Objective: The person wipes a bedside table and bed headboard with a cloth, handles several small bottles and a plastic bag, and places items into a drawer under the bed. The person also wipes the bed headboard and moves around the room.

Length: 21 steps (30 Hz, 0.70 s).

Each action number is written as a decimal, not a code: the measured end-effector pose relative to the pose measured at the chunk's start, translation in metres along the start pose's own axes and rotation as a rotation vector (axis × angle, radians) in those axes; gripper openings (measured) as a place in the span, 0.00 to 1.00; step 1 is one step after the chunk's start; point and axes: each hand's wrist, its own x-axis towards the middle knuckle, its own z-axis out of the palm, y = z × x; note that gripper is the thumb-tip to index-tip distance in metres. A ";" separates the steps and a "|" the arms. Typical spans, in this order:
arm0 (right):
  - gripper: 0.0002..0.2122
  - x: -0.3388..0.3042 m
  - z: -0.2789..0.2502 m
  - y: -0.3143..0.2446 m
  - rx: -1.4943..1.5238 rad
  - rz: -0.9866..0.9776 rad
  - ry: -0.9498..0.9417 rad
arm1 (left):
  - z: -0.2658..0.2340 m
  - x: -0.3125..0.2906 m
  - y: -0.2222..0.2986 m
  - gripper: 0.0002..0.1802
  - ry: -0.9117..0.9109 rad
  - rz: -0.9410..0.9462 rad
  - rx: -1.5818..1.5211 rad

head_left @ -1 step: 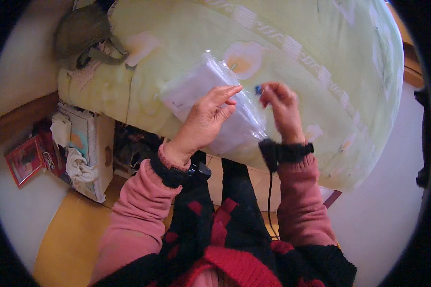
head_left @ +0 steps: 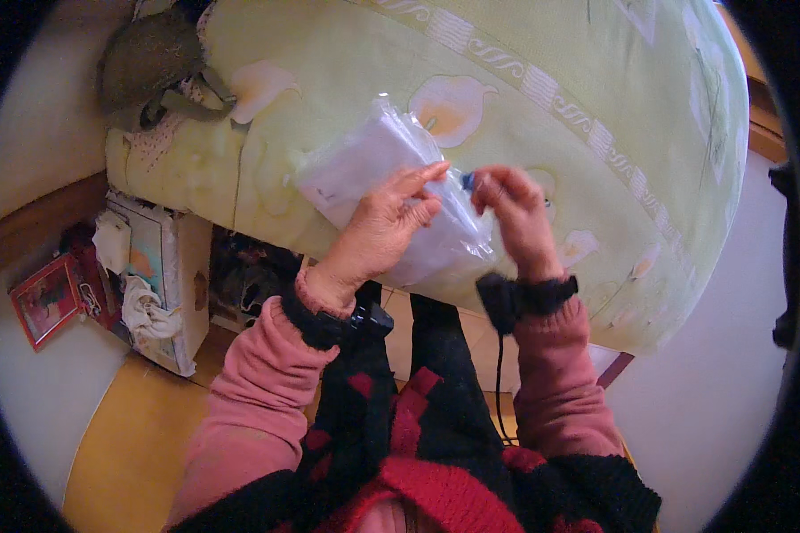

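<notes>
Left hand: half-curled over flat, clear plastic packaging, grip indeterminable. Right hand: pinches small blue object, now slightly nearer left hand.

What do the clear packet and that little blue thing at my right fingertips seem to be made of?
Clear packet: probably thin, glossy plastic film; it's translucent, with bright highlights and crinkled edges. Little blue thing: material and finish unclear, too small and blurred to tell.

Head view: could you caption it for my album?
Bare left hand over clear plastic wrapping on a pale green floral bedspread, while the right hand holds a small blue object.
</notes>
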 end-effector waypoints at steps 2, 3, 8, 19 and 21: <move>0.07 -0.024 0.014 -0.003 0.052 0.088 -0.069 | 0.006 -0.007 -0.001 0.09 -0.034 -0.164 -0.150; 0.06 -0.033 0.020 -0.003 0.021 0.119 -0.064 | 0.007 -0.011 -0.001 0.09 -0.059 -0.200 -0.164; 0.08 -0.053 0.038 -0.001 0.265 0.283 0.011 | 0.007 -0.025 -0.014 0.07 -0.046 -0.315 -0.196; 0.07 -0.054 0.011 0.004 0.031 0.281 0.054 | 0.011 0.008 -0.012 0.22 -0.149 0.545 0.890; 0.06 -0.052 0.006 0.006 -0.061 0.253 0.090 | 0.006 0.028 -0.016 0.25 -0.184 0.588 1.207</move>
